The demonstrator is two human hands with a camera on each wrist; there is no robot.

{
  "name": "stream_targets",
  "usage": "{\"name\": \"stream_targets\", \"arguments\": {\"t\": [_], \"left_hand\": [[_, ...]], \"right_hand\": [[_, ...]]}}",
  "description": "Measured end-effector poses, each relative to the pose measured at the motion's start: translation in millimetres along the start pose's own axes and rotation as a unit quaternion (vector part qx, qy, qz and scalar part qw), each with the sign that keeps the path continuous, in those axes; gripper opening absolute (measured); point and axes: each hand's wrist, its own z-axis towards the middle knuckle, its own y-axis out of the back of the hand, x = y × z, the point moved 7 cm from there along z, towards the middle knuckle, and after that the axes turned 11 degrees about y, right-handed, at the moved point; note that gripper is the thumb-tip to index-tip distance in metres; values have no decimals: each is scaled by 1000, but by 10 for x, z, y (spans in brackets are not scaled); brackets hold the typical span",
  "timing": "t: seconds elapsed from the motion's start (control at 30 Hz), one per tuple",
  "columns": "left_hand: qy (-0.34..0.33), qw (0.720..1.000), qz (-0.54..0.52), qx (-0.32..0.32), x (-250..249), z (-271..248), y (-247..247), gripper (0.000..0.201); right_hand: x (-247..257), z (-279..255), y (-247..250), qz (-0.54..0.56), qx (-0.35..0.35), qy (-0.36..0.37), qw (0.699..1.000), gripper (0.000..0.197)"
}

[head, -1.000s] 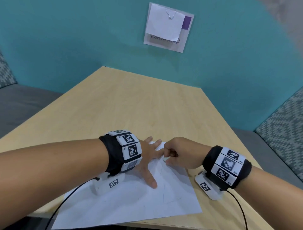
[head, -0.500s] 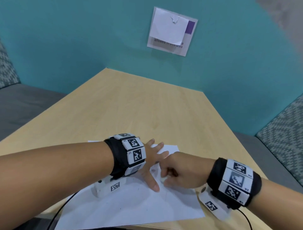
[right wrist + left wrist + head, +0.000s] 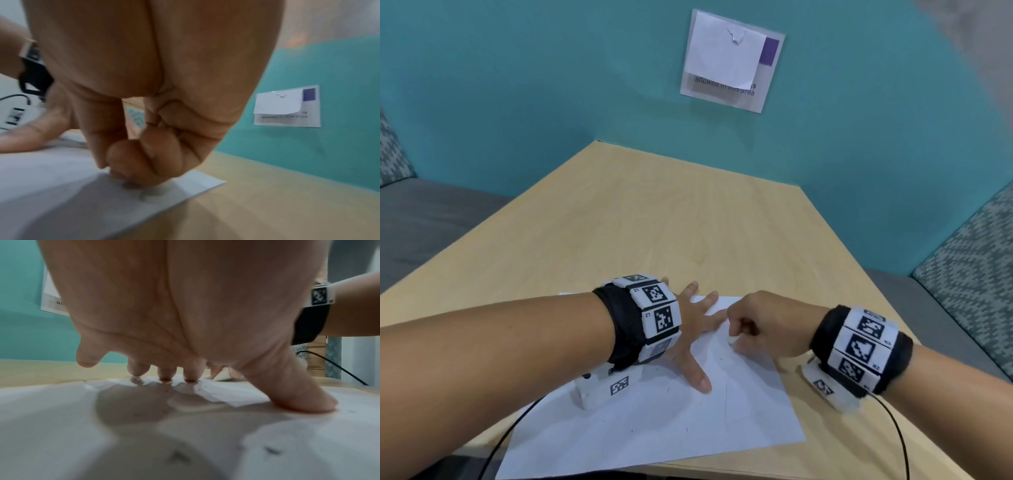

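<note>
A white sheet of paper [image 3: 654, 428] with faint pencil marks lies at the near edge of the wooden table [image 3: 671, 222]. My left hand [image 3: 697, 325] lies spread on it, with fingertips and thumb pressing it down [image 3: 298, 399]. My right hand [image 3: 763, 322] is curled into a loose fist just right of the left fingers. It pinches a small white eraser [image 3: 732, 340] against the sheet. The left wrist view shows the eraser [image 3: 223, 377] beyond my fingertips. In the right wrist view my curled fingers [image 3: 144, 154] hide it and touch the paper [image 3: 51, 186] near its far right corner.
A teal wall carries a sign [image 3: 729, 61] with a white note over it. Grey bench seats [image 3: 421, 219] flank the table, and a patterned cushion [image 3: 969, 274] sits at the right. Black cables [image 3: 506, 435] run from both wrist units over the near table edge.
My right fist slid toward me across the paper, then back up beside the left fingertips, with the eraser on the sheet. The left hand stayed pressed in place.
</note>
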Motion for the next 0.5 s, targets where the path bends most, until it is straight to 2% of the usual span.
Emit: {"name": "stream_targets", "arguments": {"t": [0.1,0.17,0.27,0.43,0.5], "left_hand": [[5,1000,20,0,-1,-15,4,122],[6,1000,16,2,0,-18,19,122],[10,1000,13,5,1,-11,11,121],[8,999,28,-18,1,16,-17,125],[10,1000,19,-12,13,9,-23,124]], "right_hand": [[314,-68,-231,28,44,56,997,10],[216,-58,-176,27,41,39,998,12],[-100,-49,32,4,-7,-21,1000,12],[298,-124,-252,27,39,58,997,14],[113,-92,-123,9,21,25,999,13]]}}
